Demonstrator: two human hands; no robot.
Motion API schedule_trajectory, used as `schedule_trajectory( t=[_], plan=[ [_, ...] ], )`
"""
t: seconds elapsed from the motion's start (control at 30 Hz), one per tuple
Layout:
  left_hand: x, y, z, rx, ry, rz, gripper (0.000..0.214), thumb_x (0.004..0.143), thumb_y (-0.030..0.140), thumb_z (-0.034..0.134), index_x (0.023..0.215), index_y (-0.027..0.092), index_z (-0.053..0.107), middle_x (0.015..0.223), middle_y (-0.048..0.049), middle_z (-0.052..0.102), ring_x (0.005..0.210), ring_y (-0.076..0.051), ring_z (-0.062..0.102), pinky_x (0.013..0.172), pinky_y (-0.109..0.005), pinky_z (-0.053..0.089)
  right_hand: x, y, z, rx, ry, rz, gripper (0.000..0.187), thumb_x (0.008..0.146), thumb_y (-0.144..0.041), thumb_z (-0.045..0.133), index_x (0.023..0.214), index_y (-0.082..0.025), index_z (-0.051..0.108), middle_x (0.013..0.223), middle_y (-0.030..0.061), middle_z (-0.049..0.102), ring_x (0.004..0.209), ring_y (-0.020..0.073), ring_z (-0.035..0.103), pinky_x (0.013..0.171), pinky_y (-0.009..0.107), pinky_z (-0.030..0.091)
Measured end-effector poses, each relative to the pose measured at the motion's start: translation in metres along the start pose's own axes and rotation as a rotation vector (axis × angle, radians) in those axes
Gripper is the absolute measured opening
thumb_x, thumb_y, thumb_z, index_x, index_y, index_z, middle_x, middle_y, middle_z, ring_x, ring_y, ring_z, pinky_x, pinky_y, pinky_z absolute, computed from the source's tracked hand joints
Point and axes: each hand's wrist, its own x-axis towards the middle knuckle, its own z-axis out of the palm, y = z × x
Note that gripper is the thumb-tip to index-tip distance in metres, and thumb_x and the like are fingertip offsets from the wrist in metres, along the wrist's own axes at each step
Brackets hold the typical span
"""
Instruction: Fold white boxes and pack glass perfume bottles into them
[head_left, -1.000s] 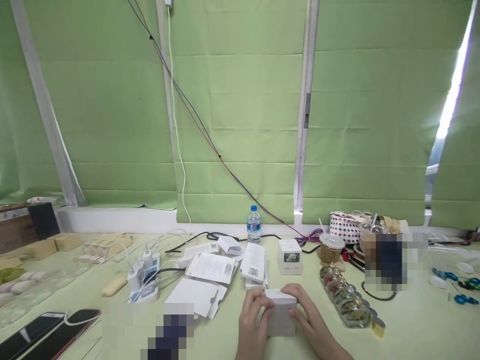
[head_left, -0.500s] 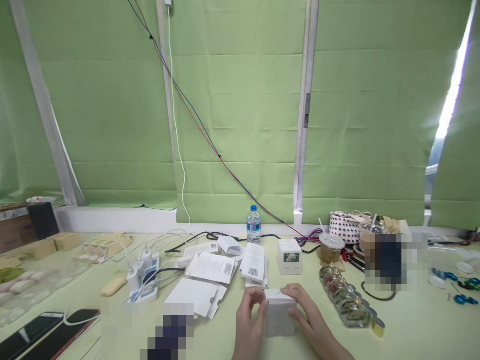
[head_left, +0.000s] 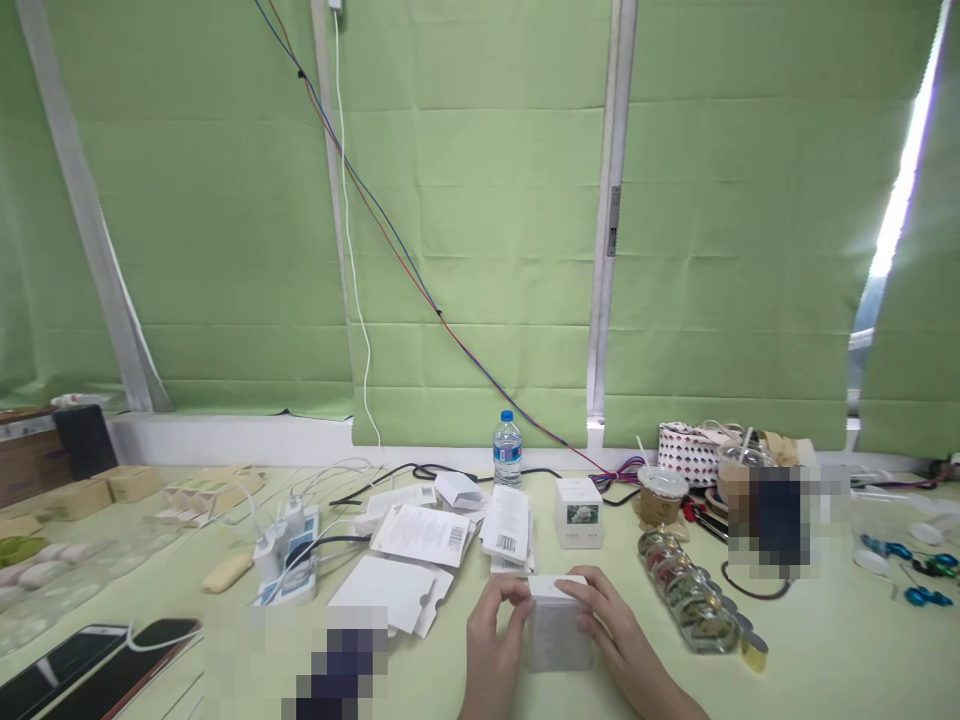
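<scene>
White box, upright on the pale green table, close to the near edge (itself out of frame), well short of the far edge along the window ledge. Pinched at upper left corner between thumb and fingers of left hand; gripped at upper right by right hand, forefinger over top panel, thumb against right side. No view of contents; cannot tell fill.

Risks, as judged: walls likely to bow or crease from uneven corner pinch. Top panel apt to skew or pop up from off-centre press. Possible skid from sideways push on smooth tabletop. Possible knock to clear containers from wide right-hand swing toward right edge.

Materials: looks like matte thin card, boxy, straight edges, white top, greyish front. Toward far edge, crisp cube-like printed carton. Toward left edge, smooth flat cartons, some notched. Containers glossy, rounded, in slanting row.
</scene>
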Motion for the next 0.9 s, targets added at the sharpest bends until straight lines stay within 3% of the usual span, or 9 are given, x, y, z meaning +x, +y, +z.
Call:
schedule_trajectory(
  t=[0.2, 0.37, 0.5, 0.63, 0.9],
  plan=[
    [-0.002, -0.002, 0.002, -0.01, -0.021, 0.021, 0.015, 0.08, 0.035, 0.063, 0.078, 0.02, 0.062, 0.082, -0.003, 0.058, 0.076, -0.021, 0.06, 0.07, -0.031, 0.051, 0.001, 0.0, 0.0, 0.028, 0.024, -0.019, 0.029, 0.097, -0.027, 0.037, 0.117, -0.031, 0.058, 0.119, 0.0076, 0.055, 0.109, 0.0211, 0.058, 0.089, 0.032, 0.049],
    [-0.005, -0.009, 0.006, 0.071, -0.034, 0.005, 0.026, 0.072, 0.041, 0.071, 0.088, 0.022, 0.064, 0.107, -0.0081, 0.058, 0.105, -0.029, 0.057, 0.093, -0.044, 0.047, 0.001, 0.0, 0.004, 0.059, 0.062, 0.008, 0.031, 0.098, -0.03, 0.035, 0.111, -0.031, 0.062, 0.121, 0.008, 0.052, 0.091, 0.0189, 0.063, 0.076, 0.029, 0.053],
    [-0.007, -0.02, 0.009, -0.055, -0.241, -0.025, 0.037, 0.077, 0.039, 0.067, 0.108, 0.021, 0.057, 0.114, -0.0095, 0.059, 0.107, -0.028, 0.058, 0.091, -0.041, 0.049, 0.001, -0.001, 0.009, 0.102, 0.141, -0.009, 0.033, 0.097, -0.033, 0.035, 0.108, -0.032, 0.066, 0.117, 0.0076, 0.053, 0.086, 0.0188, 0.063, 0.071, 0.029, 0.053],
    [-0.01, -0.022, 0.009, -0.032, -0.382, -0.064, 0.052, 0.073, 0.019, 0.067, 0.122, 0.021, 0.051, 0.12, -0.0105, 0.061, 0.108, -0.027, 0.059, 0.094, -0.042, 0.049, 0.002, -0.003, 0.008, 0.142, 0.145, -0.014, 0.033, 0.098, -0.034, 0.034, 0.108, -0.033, 0.066, 0.119, 0.0078, 0.05, 0.089, 0.0191, 0.063, 0.07, 0.028, 0.054],
    [-0.012, -0.016, 0.003, 0.189, -0.486, 0.205, 0.064, 0.076, 0.017, 0.059, 0.137, 0.024, 0.04, 0.132, -0.0118, 0.058, 0.118, -0.03, 0.057, 0.099, -0.045, 0.047, 0.005, 0.0, -0.006, 0.025, 0.204, -0.069, 0.032, 0.097, -0.031, 0.039, 0.103, -0.036, 0.07, 0.117, 0.0066, 0.049, 0.101, 0.0211, 0.059, 0.084, 0.033, 0.052]
  ],
)
